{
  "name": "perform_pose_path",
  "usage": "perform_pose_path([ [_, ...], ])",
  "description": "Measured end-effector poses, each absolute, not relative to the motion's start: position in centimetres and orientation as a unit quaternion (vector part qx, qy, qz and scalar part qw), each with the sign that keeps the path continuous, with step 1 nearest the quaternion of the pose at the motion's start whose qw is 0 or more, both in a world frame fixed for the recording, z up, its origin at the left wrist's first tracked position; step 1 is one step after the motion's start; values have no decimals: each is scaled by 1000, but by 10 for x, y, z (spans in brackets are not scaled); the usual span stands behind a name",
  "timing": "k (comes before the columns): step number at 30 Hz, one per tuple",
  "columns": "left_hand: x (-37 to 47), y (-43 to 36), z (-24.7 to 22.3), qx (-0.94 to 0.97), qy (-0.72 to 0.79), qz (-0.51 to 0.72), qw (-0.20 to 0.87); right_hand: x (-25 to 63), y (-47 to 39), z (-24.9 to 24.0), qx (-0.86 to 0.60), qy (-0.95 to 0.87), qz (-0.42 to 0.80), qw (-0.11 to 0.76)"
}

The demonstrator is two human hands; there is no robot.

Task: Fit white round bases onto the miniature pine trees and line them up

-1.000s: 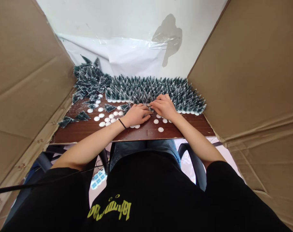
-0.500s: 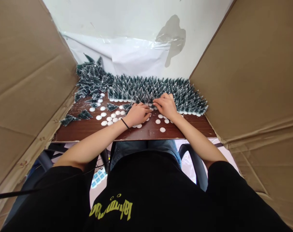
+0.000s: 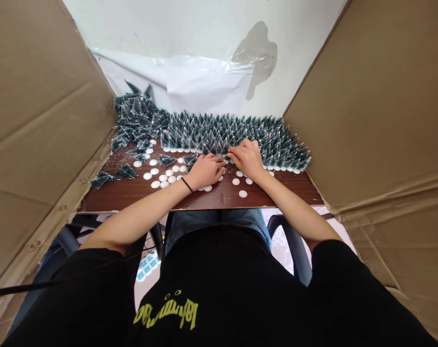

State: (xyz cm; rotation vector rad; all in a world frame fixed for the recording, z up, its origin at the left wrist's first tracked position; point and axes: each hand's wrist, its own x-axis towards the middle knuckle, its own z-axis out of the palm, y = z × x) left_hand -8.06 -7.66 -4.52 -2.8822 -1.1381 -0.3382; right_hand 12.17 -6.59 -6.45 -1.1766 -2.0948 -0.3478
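Head view: a dense block of small frosted trees [image 3: 219, 132] stands upright in rows along the rear of the brown table [image 3: 132, 195], white bases [image 3: 179, 150] showing along its front edge; this portion appears done. Apparently left over are a tangled heap of loose trees [image 3: 135, 115] at the rear left, a few fallen trees [image 3: 126, 171] nearer the front left, and loose white discs [image 3: 164, 178] scattered before the rows. The left hand [image 3: 206, 170] and right hand [image 3: 247, 158] nearly meet at the block's front edge, fingers curled around small pieces there; whether either grips a tree or a disc cannot be told. Yellow lettering [image 3: 187, 313] on the black shirt [image 3: 240, 279] appears inverted and distorted, not securely legible; no brand or label can be read.
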Motion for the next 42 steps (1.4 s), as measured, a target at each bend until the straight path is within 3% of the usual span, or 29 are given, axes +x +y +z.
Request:
perform_pose_path([
  [29, -79, -73, -49, -925, -367, -97, -10, 125, -68, -60, -452, -823, -148, 311],
  [35, -89, -71, -32, -930, -337, -147, 16, 124, -71, -61, -455, -817, -146, 322],
  [42, -108, -78, -1, -851, -495, -135, 109, 126, -75, -59, -439, -801, -166, 371],
])
